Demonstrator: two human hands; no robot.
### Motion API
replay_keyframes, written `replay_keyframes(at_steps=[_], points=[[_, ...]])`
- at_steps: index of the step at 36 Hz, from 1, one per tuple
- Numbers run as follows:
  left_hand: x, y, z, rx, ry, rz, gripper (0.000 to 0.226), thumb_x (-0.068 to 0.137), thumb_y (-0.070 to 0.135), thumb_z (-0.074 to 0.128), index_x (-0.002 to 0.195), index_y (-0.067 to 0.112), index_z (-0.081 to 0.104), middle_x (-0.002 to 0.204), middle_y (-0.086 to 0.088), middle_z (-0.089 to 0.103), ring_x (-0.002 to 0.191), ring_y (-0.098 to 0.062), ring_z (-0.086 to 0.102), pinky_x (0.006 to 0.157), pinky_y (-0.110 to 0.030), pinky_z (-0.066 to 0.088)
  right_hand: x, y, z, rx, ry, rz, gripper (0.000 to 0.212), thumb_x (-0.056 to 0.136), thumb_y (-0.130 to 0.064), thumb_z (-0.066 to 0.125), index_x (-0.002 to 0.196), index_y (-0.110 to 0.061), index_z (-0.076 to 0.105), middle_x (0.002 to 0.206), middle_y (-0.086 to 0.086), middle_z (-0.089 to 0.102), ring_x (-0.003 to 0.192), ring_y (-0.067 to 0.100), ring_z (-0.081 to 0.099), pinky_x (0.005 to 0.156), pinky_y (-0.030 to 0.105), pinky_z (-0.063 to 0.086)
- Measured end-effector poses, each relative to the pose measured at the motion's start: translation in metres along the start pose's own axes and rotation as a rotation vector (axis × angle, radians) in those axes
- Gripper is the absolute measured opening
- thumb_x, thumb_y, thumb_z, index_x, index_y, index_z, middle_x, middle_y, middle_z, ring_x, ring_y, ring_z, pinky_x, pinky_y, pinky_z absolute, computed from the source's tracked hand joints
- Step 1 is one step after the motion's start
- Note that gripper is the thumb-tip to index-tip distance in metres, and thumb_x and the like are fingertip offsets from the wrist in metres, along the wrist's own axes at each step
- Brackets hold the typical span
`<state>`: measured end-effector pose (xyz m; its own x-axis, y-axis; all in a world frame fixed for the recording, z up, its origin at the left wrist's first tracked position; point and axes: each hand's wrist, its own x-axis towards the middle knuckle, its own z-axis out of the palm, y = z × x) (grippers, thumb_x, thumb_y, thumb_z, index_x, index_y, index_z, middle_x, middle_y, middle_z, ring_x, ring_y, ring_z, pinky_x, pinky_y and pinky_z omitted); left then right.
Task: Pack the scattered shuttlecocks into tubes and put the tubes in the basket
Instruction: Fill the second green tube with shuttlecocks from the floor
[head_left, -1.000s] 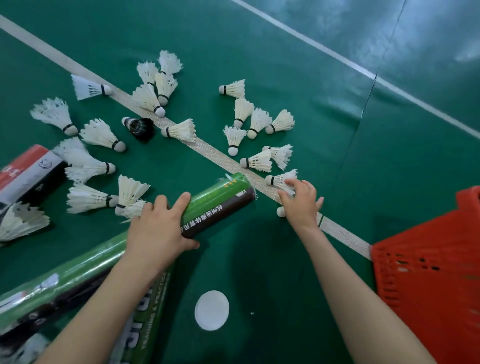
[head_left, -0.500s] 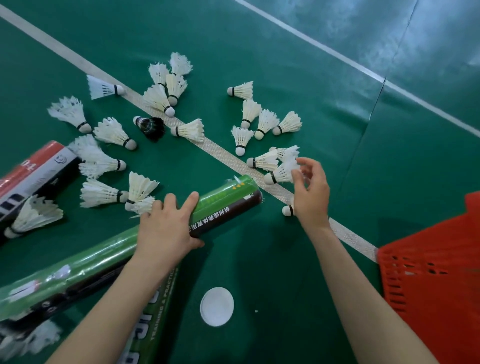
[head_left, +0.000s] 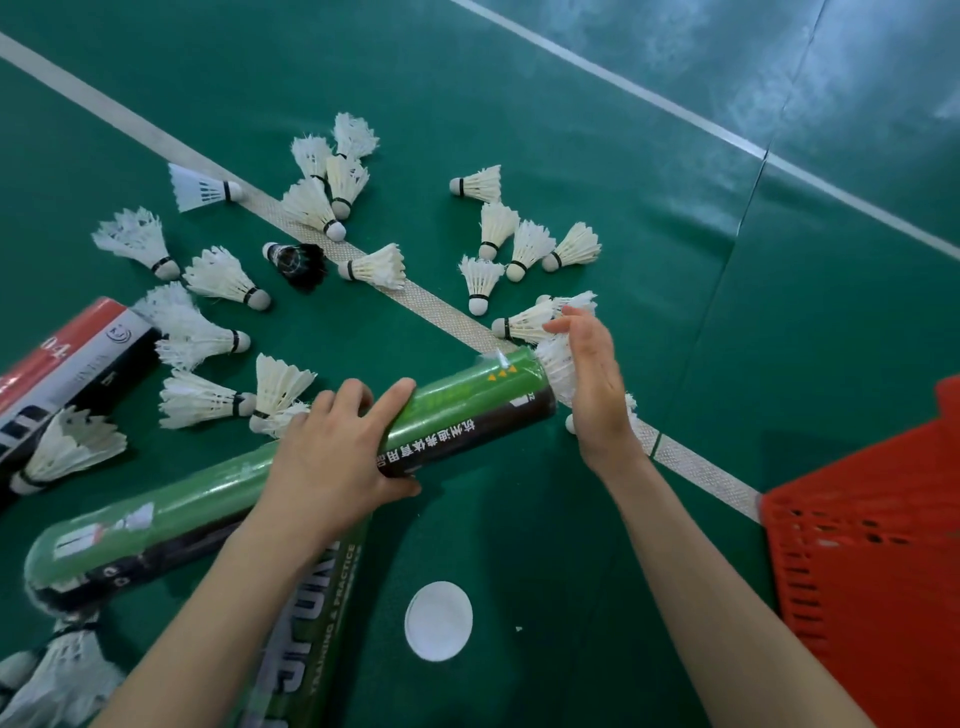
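- The left hand (head_left: 332, 457) holds the green tube (head_left: 467, 395) tight.
- The right hand (head_left: 592, 384), fingers flat, pushes a shuttlecock (head_left: 556, 364) into the tube's mouth, between both hands.
- Push softly and straight so it does not bend.

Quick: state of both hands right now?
Left hand: grips the green tube.
Right hand: open, pressing a shuttlecock into the tube's end.
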<state>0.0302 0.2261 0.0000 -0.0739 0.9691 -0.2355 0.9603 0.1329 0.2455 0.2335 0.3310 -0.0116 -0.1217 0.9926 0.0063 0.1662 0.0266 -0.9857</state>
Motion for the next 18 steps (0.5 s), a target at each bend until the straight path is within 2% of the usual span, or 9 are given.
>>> replay_keyframes(at_steps=[3, 4, 6, 8, 11, 13, 15, 17, 18], points=[[-0.001, 0.002, 0.000, -0.062, 0.021, -0.029, 0.098, 0.065, 0.063, 0.073, 0.146, 0.037, 0.023, 0.115, 0.001, 0.042, 0.107, -0.021, 0.043, 0.087, -0.036, 0.041, -0.005, -0.001, -0.001, 0.151, -0.131, 0.080, 0.049, 0.095, -0.055, 0.029, 0.110, -0.023, 0.062, 0.126, 0.002, 0.060, 0.122, 0.023, 0.053, 0.110, 0.050, 0.034], [-0.001, 0.004, 0.000, -0.060, 0.026, -0.018, 0.098, 0.065, 0.063, 0.073, 0.146, 0.036, 0.024, 0.115, 0.000, 0.042, 0.106, -0.022, 0.044, 0.087, -0.036, 0.042, -0.007, -0.002, 0.000, 0.163, -0.168, 0.106, 0.054, 0.092, -0.061, 0.027, 0.114, -0.025, 0.061, 0.127, 0.002, 0.061, 0.122, 0.023, 0.054, 0.110, 0.051, 0.035], [-0.001, 0.006, 0.003, -0.029, 0.033, 0.012, 0.098, 0.064, 0.062, 0.074, 0.146, 0.034, 0.027, 0.113, -0.001, 0.044, 0.104, -0.023, 0.046, 0.086, -0.037, 0.042, -0.014, -0.003, 0.002, 0.133, -0.228, 0.134, 0.060, 0.087, -0.068, 0.025, 0.123, -0.032, 0.056, 0.135, -0.004, 0.056, 0.128, 0.015, 0.049, 0.114, 0.046, 0.030], [-0.001, 0.006, 0.005, -0.009, 0.039, 0.023, 0.097, 0.064, 0.061, 0.075, 0.145, 0.032, 0.031, 0.110, -0.002, 0.046, 0.101, -0.024, 0.048, 0.084, -0.037, 0.042, -0.018, -0.001, 0.002, 0.154, -0.267, 0.158, 0.059, 0.088, -0.065, 0.023, 0.130, -0.034, 0.051, 0.142, -0.008, 0.049, 0.133, 0.007, 0.042, 0.117, 0.040, 0.025], [-0.001, 0.008, 0.006, 0.014, 0.015, 0.023, 0.096, 0.065, 0.062, 0.073, 0.145, 0.034, 0.028, 0.112, -0.001, 0.045, 0.102, -0.023, 0.048, 0.085, -0.036, 0.041, -0.019, 0.001, -0.008, 0.328, -0.312, 0.242, 0.059, 0.094, -0.059, 0.019, 0.132, -0.028, 0.051, 0.142, -0.007, 0.051, 0.133, 0.012, 0.044, 0.115, 0.041, 0.029], [-0.001, 0.013, 0.007, 0.035, -0.033, 0.003, 0.097, 0.066, 0.064, 0.071, 0.145, 0.038, 0.021, 0.116, 0.000, 0.043, 0.107, -0.021, 0.046, 0.089, -0.034, 0.040, -0.017, 0.002, -0.016, 0.307, -0.218, 0.241, 0.056, 0.098, -0.053, 0.019, 0.126, -0.021, 0.056, 0.133, -0.005, 0.059, 0.127, 0.015, 0.050, 0.111, 0.044, 0.034], [0.000, 0.020, 0.009, 0.043, -0.065, -0.023, 0.098, 0.065, 0.065, 0.070, 0.145, 0.039, 0.018, 0.118, 0.001, 0.042, 0.109, -0.022, 0.045, 0.090, -0.033, 0.039, -0.012, 0.008, -0.022, 0.240, 0.028, 0.263, 0.040, 0.103, -0.039, 0.030, 0.112, -0.017, 0.061, 0.118, -0.001, 0.065, 0.114, 0.016, 0.059, 0.106, 0.044, 0.041], [0.001, 0.025, 0.010, 0.042, -0.075, -0.037, 0.098, 0.066, 0.065, 0.069, 0.144, 0.039, 0.017, 0.118, 0.000, 0.040, 0.109, -0.022, 0.044, 0.091, -0.033, 0.039, -0.005, 0.021, -0.032, 0.009, 0.279, 0.244, 0.018, 0.101, -0.021, 0.044, 0.103, -0.017, 0.061, 0.110, -0.001, 0.063, 0.106, 0.013, 0.059, 0.103, 0.039, 0.044], [0.001, 0.026, 0.010, 0.033, -0.075, -0.040, 0.097, 0.066, 0.065, 0.069, 0.144, 0.038, 0.017, 0.118, 0.000, 0.040, 0.110, -0.022, 0.044, 0.092, -0.034, 0.039, -0.002, 0.029, -0.039, -0.154, 0.341, 0.220, 0.013, 0.098, -0.016, 0.049, 0.105, -0.017, 0.059, 0.113, 0.001, 0.059, 0.109, 0.015, 0.056, 0.103, 0.035, 0.042]])
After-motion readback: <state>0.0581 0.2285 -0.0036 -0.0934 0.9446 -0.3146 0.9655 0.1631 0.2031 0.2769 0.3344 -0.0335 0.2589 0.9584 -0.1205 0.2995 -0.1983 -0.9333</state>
